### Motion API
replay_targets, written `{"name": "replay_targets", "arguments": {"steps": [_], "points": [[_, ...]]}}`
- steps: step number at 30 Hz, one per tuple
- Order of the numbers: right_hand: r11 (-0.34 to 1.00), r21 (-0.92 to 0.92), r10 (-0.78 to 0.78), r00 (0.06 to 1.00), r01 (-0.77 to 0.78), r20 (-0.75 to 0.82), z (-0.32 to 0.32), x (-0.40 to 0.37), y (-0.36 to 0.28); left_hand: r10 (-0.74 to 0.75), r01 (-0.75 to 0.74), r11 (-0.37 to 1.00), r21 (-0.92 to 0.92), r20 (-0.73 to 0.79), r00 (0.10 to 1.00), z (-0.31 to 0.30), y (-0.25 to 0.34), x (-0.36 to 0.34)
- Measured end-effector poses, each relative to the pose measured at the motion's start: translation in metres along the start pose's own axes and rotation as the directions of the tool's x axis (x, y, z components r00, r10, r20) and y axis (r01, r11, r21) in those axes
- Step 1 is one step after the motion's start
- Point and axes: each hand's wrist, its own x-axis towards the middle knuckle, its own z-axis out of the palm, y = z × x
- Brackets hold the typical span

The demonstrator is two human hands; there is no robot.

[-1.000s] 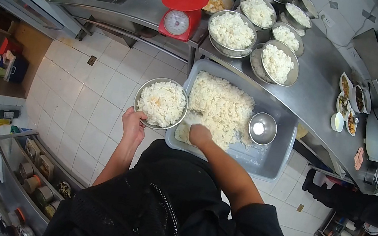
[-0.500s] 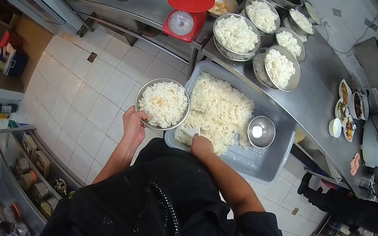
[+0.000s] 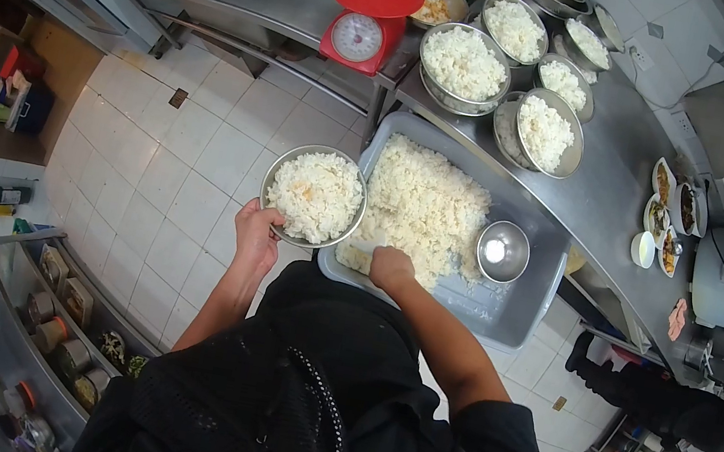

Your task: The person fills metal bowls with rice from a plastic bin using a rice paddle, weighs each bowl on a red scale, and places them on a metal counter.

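Note:
My left hand (image 3: pixel 257 232) grips the rim of a metal bowl (image 3: pixel 272 173) heaped with white rice (image 3: pixel 314 193), which has a few orange-yellow bits on top. The bowl is held beside the left edge of a grey plastic tub (image 3: pixel 528 315). Inside the tub lies a thick layer of loose rice (image 3: pixel 422 188). My right hand (image 3: pixel 392 271) is closed over the tub's near side around a white rice paddle (image 3: pixel 364 247), whose blade lies low against the rice and shows only in part. A small metal bowl (image 3: pixel 503 252) sits in the tub, to the right of the rice.
Several rice-filled metal bowls (image 3: pixel 465 65) stand on the steel counter (image 3: pixel 600 166) beyond the tub. Left of them is a red scale (image 3: pixel 357 36). Plates of food (image 3: pixel 657 215) and a pink cloth (image 3: pixel 677 318) lie farther right. A person in dark clothes (image 3: pixel 651 398) is at far right.
My right hand and the paddle have shifted slightly, and less of the blade shows. The rice in the held bowl looks a little rearranged. The whole view has shifted slightly.

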Motion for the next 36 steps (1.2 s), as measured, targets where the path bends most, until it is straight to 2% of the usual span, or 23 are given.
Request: {"name": "replay_targets", "arguments": {"steps": [1, 4, 7, 8, 10, 13, 17, 22, 24, 26, 28, 30, 32, 34, 36], "points": [[0.999, -0.041, -0.009, 0.999, 0.010, 0.047, -0.006, -0.007, 0.008, 0.004, -0.004, 1.000, -0.013, 0.009, 1.000, 0.002, -0.001, 0.002], [1.000, -0.023, 0.009, 1.000, -0.009, 0.027, -0.026, -0.046, 0.033, 0.011, -0.011, 0.999, -0.035, 0.021, 1.000, 0.003, -0.003, 0.002], [0.997, -0.075, 0.016, 0.997, -0.010, 0.077, -0.094, -0.065, 0.022, 0.006, -0.006, 1.000, -0.031, 0.005, 1.000, 0.007, -0.002, -0.002], [0.998, -0.065, 0.015, 0.997, -0.009, 0.079, -0.095, -0.055, 0.021, 0.005, -0.005, 1.000, -0.021, 0.005, 1.000, 0.006, -0.004, -0.002], [0.999, -0.051, -0.020, 0.997, 0.016, -0.079, -0.082, -0.027, 0.012, 0.002, -0.002, 1.000, -0.004, 0.012, 1.000, 0.006, -0.006, 0.002], [0.998, 0.066, 0.020, 0.991, -0.011, -0.129, -0.030, 0.005, 0.011, -0.010, 0.010, 0.999, 0.033, 0.014, 1.000, 0.010, -0.002, -0.001], [0.997, 0.072, 0.010, 0.999, -0.008, -0.038, -0.010, 0.010, 0.003, 0.010, -0.010, 1.000, 0.014, 0.060, 0.998, 0.012, 0.000, -0.005], [1.000, 0.031, 0.002, 0.999, -0.001, -0.032, -0.021, -0.060, 0.038, 0.007, -0.007, 1.000, 0.000, 0.036, 0.999, 0.015, -0.002, -0.007], [0.999, 0.027, 0.033, 0.999, -0.033, 0.014, -0.019, -0.076, 0.065, 0.008, -0.008, 1.000, -0.002, 0.028, 1.000, 0.015, -0.003, -0.008], [0.997, 0.031, 0.070, 0.997, -0.071, 0.040, -0.016, -0.074, 0.079, 0.020, -0.020, 1.000, -0.001, 0.041, 0.999, 0.017, -0.002, -0.005], [0.998, 0.045, 0.040, 0.998, -0.042, 0.051, -0.022, -0.066, 0.082, 0.002, -0.003, 1.000, 0.030, 0.034, 0.999, 0.017, -0.004, -0.005], [0.996, 0.047, 0.074, 0.995, -0.077, 0.071, -0.016, -0.047, 0.067, -0.001, 0.000, 1.000, 0.028, 0.037, 0.999, 0.018, -0.007, -0.004], [0.997, 0.054, 0.062, 0.998, -0.063, 0.023, -0.001, -0.027, 0.051, 0.000, -0.001, 1.000, 0.018, 0.041, 0.999, 0.022, -0.007, -0.008], [0.994, 0.055, 0.097, 0.995, -0.099, 0.037, -0.013, -0.037, 0.044, 0.001, -0.002, 0.999, 0.034, 0.042, 0.999, 0.028, -0.005, -0.011], [0.999, 0.014, 0.049, 0.999, -0.049, 0.002, -0.029, -0.053, 0.061, 0.005, -0.006, 1.000, 0.016, 0.034, 0.999, 0.031, -0.003, -0.011]]}}
